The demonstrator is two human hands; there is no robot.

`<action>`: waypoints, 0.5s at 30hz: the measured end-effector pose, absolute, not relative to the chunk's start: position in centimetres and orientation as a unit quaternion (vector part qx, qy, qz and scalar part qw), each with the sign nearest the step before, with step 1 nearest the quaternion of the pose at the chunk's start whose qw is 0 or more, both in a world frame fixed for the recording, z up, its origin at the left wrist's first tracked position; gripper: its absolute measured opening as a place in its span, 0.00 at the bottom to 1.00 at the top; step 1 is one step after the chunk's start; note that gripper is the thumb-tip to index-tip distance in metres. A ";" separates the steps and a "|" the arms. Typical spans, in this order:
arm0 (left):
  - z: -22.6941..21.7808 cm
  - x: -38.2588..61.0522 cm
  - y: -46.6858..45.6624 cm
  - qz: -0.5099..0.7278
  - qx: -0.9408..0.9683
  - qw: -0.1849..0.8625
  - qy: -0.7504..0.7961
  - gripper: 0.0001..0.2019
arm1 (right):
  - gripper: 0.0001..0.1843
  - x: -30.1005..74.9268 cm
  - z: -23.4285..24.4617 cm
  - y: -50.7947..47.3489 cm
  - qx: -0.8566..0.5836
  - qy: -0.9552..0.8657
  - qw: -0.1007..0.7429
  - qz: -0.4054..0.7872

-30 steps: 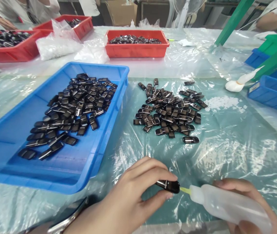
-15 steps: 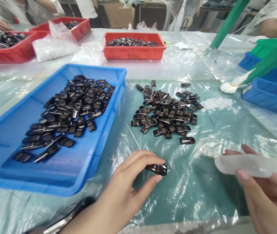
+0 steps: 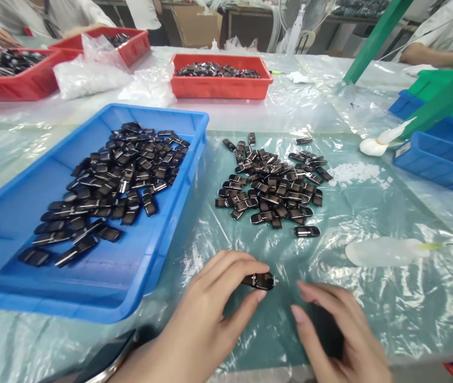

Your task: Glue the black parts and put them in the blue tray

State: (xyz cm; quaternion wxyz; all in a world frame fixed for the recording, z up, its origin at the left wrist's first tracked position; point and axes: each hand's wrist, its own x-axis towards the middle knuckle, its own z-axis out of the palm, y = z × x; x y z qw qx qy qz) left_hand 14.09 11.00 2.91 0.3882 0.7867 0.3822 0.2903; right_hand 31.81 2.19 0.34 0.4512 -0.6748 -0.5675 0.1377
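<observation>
Between the thumb and fingers of my left hand (image 3: 218,306) is a small glossy black toy car (image 3: 264,280), held just above the plastic-covered table. A tiny pale bit sticks out at its right end. My right hand (image 3: 340,330) is just right of it, thumb and fingers apart, with nothing between them. Behind that hand a translucent white squeeze bottle (image 3: 384,251) with a yellow needle tip lies on its side. A pile of similar black toy cars (image 3: 278,186) lies beyond my hands. Small white pieces (image 3: 360,174) are scattered beside the pile.
On the left a large blue tray (image 3: 162,250) holds many more black cars. Red bins (image 3: 222,88) with dark parts stand at the back. To the right are a white bottle (image 3: 373,146), a blue bin (image 3: 436,159) and a green post (image 3: 376,42). Other people sit across the table.
My right hand has let go of the squeeze bottle, which now lies on the table, and has moved left toward the toy car. My left hand keeps its hold.
</observation>
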 end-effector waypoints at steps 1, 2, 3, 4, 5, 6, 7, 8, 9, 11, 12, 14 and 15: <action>2.9 14.1 11.0 0.288 0.790 0.386 0.380 0.11 | 0.11 31.5 0.3 2.7 -0.658 -0.617 0.410 0.134; 2.9 14.1 11.1 0.285 0.792 0.386 0.378 0.11 | 0.12 31.4 0.3 3.3 -0.643 -0.660 0.370 0.120; 3.0 14.1 11.1 0.283 0.793 0.387 0.377 0.11 | 0.12 31.6 0.2 3.8 -0.632 -0.691 0.335 0.102; 3.0 14.1 11.2 0.283 0.793 0.387 0.377 0.11 | 0.11 31.8 0.1 4.3 -0.625 -0.713 0.305 0.085; 3.1 14.1 11.2 0.282 0.793 0.387 0.377 0.11 | 0.09 32.1 0.0 4.6 -0.624 -0.726 0.281 0.072; 3.1 14.0 11.2 0.280 0.793 0.387 0.377 0.11 | 0.08 32.3 -0.1 4.8 -0.624 -0.731 0.268 0.065; 3.1 14.0 11.2 0.278 0.794 0.386 0.377 0.11 | 0.08 32.5 -0.2 5.0 -0.622 -0.734 0.265 0.065; 3.1 14.1 11.2 0.276 0.795 0.386 0.378 0.11 | 0.08 32.6 -0.2 5.0 -0.619 -0.733 0.272 0.070; 3.1 14.1 11.2 0.275 0.796 0.386 0.378 0.10 | 0.09 32.7 -0.2 5.0 -0.620 -0.725 0.288 0.082; 3.1 14.2 11.2 0.275 0.797 0.387 0.373 0.10 | 0.08 32.8 0.0 4.9 -0.632 -0.684 0.342 0.126; 3.0 14.2 11.2 0.277 0.798 0.388 0.368 0.10 | 0.06 32.9 0.3 4.8 -0.635 -0.654 0.375 0.167; 3.1 14.3 11.1 0.282 0.803 0.388 0.355 0.10 | 0.04 33.1 0.8 4.7 -0.622 -0.582 0.438 0.289; 3.1 14.3 11.1 0.284 0.806 0.386 0.347 0.10 | 0.04 33.1 1.2 4.7 -0.600 -0.544 0.463 0.360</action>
